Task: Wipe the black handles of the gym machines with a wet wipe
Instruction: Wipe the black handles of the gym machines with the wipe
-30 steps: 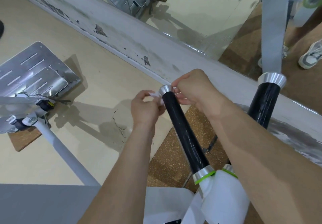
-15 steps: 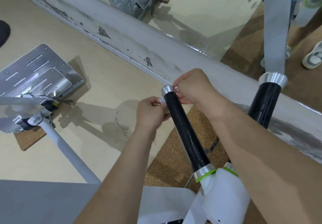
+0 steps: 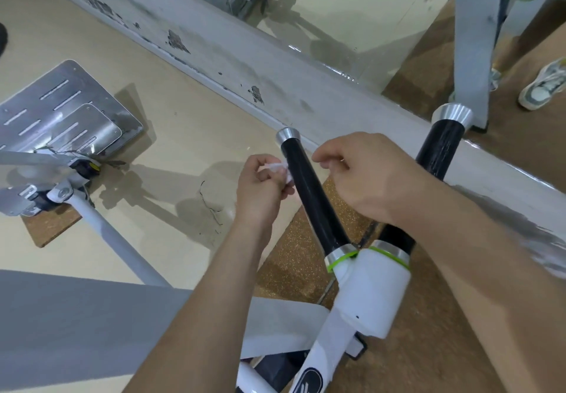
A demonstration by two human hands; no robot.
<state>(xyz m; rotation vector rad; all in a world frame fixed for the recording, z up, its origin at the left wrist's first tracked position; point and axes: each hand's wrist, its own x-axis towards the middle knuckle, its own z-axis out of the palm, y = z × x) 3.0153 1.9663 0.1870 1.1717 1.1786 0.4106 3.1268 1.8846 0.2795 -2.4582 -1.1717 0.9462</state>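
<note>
The left hand [image 3: 260, 187] pinches a crumpled wet wipe [image 3: 277, 167] against the nine o'clock side of the black handle [image 3: 312, 196]. The right hand [image 3: 367, 178] hovers at its three o'clock, fingers curled; whether they hold anything cannot be told.

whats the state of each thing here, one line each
wipe, crumpled, pinched against the left handle
left hand, pinches the wipe
right hand, loosely curled, nothing seen in it, beside the left handle
left handle, tilted, wipe against its upper part
right handle, untouched, lower part hidden by the right forearm
</note>
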